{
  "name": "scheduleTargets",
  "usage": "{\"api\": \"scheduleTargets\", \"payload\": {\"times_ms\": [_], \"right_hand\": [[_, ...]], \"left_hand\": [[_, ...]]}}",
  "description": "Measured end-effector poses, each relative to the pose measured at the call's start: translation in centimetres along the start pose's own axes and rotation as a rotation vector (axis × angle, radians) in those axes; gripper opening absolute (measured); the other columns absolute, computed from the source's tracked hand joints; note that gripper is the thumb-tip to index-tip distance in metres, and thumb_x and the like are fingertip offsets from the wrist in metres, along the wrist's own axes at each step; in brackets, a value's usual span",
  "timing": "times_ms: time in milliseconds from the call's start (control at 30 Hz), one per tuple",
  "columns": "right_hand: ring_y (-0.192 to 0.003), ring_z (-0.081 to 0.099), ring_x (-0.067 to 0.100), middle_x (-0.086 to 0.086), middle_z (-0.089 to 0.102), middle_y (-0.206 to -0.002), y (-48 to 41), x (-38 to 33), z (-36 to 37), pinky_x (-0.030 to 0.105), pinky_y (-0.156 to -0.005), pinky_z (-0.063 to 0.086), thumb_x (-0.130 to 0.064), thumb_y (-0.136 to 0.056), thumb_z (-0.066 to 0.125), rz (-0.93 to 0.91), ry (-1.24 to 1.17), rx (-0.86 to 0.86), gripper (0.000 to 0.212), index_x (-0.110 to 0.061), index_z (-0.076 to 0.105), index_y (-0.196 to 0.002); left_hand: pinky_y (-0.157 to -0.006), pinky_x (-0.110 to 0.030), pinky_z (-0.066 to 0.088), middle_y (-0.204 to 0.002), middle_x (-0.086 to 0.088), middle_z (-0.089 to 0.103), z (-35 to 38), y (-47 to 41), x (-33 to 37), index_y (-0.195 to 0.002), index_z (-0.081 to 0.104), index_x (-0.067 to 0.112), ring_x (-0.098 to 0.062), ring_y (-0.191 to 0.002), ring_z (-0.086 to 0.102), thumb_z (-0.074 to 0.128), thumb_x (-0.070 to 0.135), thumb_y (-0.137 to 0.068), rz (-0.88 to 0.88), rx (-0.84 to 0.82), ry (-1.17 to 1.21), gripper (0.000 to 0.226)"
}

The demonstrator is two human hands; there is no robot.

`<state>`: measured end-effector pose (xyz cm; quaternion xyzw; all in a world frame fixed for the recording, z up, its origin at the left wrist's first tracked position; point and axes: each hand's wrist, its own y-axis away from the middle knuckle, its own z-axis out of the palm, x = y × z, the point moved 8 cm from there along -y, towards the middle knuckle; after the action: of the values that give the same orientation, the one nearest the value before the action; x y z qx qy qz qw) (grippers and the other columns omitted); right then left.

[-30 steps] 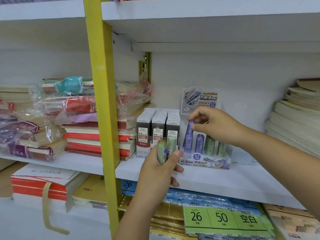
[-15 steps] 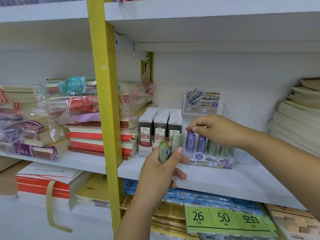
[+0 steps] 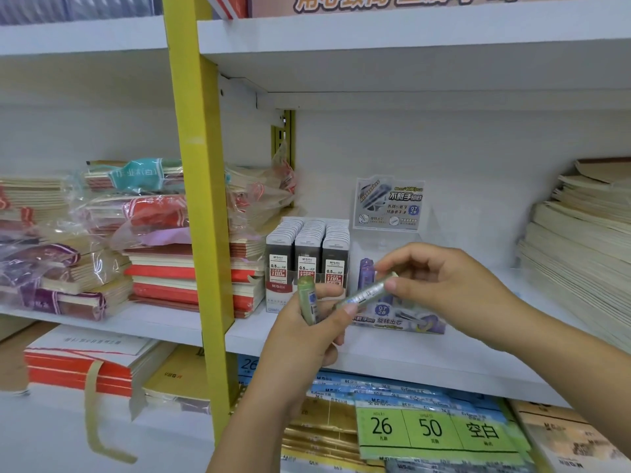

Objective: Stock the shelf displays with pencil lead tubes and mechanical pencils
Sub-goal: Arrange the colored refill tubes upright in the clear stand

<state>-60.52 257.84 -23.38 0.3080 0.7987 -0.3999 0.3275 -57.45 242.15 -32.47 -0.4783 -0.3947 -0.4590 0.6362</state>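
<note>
My left hand [image 3: 300,339] grips an upright green lead tube [image 3: 306,297] in front of the middle shelf. A second pale green lead tube [image 3: 367,293] lies slanted between both hands: my right hand [image 3: 433,285] pinches its upper end, and my left thumb touches its lower end. Behind them a clear display box [image 3: 399,319] with a printed header card [image 3: 389,204] holds purple lead tubes [image 3: 366,273]. To its left stands a display of grey 0.5 lead cases [image 3: 307,254].
A yellow upright post [image 3: 196,199] divides the white shelf [image 3: 409,356]. Wrapped and red notebooks [image 3: 164,268] are stacked at left, cream notebooks [image 3: 580,240] at right. Blue and green paper packs [image 3: 433,428] lie on the shelf below.
My right hand left the purple tubes in the display box, came toward my left hand and took hold of the pale green tube there.
</note>
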Motion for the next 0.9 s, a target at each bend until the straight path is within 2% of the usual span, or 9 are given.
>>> {"api": "scheduleTargets", "payload": {"times_ms": [100,200,267,367,467,533,633,700,900], "right_hand": [[-0.08,0.067,0.013,-0.006,0.07,-0.085,1.0,0.3,0.0,0.023,-0.072,0.054,-0.012,-0.086,0.069,-0.009,0.14,-0.062,0.018,-0.029,0.071,-0.092],[-0.091,0.057,0.003,-0.016,0.063,-0.091,1.9,-0.5,1.1,0.021,-0.079,0.046,-0.033,-0.08,0.073,-0.15,0.543,-0.115,0.019,-0.037,0.067,-0.097],[-0.092,0.054,-0.001,-0.021,0.06,-0.092,2.1,-1.1,1.8,0.021,-0.08,0.044,-0.042,-0.077,0.07,-0.205,0.6,-0.107,0.023,-0.039,0.066,-0.098],[-0.088,0.056,-0.003,-0.024,0.06,-0.088,2.1,-1.2,2.3,0.02,-0.078,0.044,-0.042,-0.078,0.066,-0.217,0.549,-0.083,0.018,-0.039,0.064,-0.096],[-0.089,0.059,-0.002,-0.022,0.062,-0.091,1.8,-0.4,1.4,0.02,-0.079,0.05,-0.025,-0.087,0.067,-0.159,0.466,-0.084,0.039,-0.048,0.054,-0.115],[-0.087,0.062,0.003,-0.016,0.063,-0.093,1.2,-0.5,-0.6,0.029,-0.081,0.055,-0.018,-0.089,0.063,-0.109,0.262,-0.02,0.051,-0.053,0.047,-0.122],[-0.087,0.07,0.023,0.006,0.062,-0.101,-0.2,-1.7,-4.8,0.045,-0.085,0.056,-0.004,-0.09,0.06,-0.138,0.079,0.17,0.047,-0.046,0.059,-0.11],[-0.086,0.072,0.021,0.002,0.062,-0.104,-1.2,-2.0,-6.9,0.048,-0.085,0.054,-0.004,-0.088,0.061,-0.14,0.126,0.247,0.039,-0.04,0.061,-0.102],[-0.078,0.057,-0.007,-0.014,0.063,-0.09,-2.9,-0.8,-8.6,0.003,-0.068,0.039,-0.014,-0.079,0.076,-0.129,0.595,0.23,0.032,-0.038,0.06,-0.094]], "left_hand": [[-0.043,-0.017,0.036,-0.06,0.01,0.062,-0.2,0.3,0.6,-0.093,0.07,0.026,-0.003,-0.045,0.044,0.072,0.04,-0.082,0.024,0.049,-0.076,0.018],[-0.054,-0.023,0.037,-0.073,0.008,0.076,0.5,0.5,1.3,-0.094,0.068,0.025,0.005,-0.045,0.049,0.067,0.047,-0.085,0.112,0.077,-0.262,0.024],[-0.057,-0.021,0.038,-0.07,0.011,0.074,1.0,0.6,1.5,-0.091,0.07,0.025,0.007,-0.049,0.053,0.067,0.043,-0.088,0.151,0.085,-0.309,0.019],[-0.052,-0.009,0.038,-0.064,0.016,0.07,1.5,0.6,1.6,-0.092,0.07,0.025,0.009,-0.052,0.054,0.067,0.044,-0.088,0.175,0.08,-0.364,0.02],[-0.058,-0.018,0.039,-0.077,0.019,0.072,1.8,0.2,0.7,-0.107,0.058,0.032,0.008,-0.053,0.052,0.061,0.053,-0.09,0.093,0.01,-0.332,0.027],[-0.053,-0.02,0.039,-0.067,0.02,0.064,1.9,-0.1,-0.1,-0.111,0.049,0.027,0.002,-0.051,0.046,0.055,0.046,-0.096,-0.002,-0.033,-0.235,0.025],[-0.051,-0.016,0.042,-0.062,0.012,0.055,1.8,-0.2,-0.4,-0.107,0.049,0.023,-0.004,-0.054,0.047,0.048,0.037,-0.1,-0.039,-0.054,-0.21,0.016],[-0.056,-0.015,0.047,-0.066,0.013,0.06,1.8,-0.3,-0.1,-0.104,0.052,0.024,-0.004,-0.057,0.053,0.046,0.041,-0.101,0.024,-0.04,-0.291,0.018],[-0.057,-0.019,0.053,-0.094,0.022,0.068,2.0,-0.4,0.7,-0.091,0.054,0.048,0.003,-0.08,0.064,0.05,0.041,-0.099,0.19,0.022,-0.472,0.012]]}}
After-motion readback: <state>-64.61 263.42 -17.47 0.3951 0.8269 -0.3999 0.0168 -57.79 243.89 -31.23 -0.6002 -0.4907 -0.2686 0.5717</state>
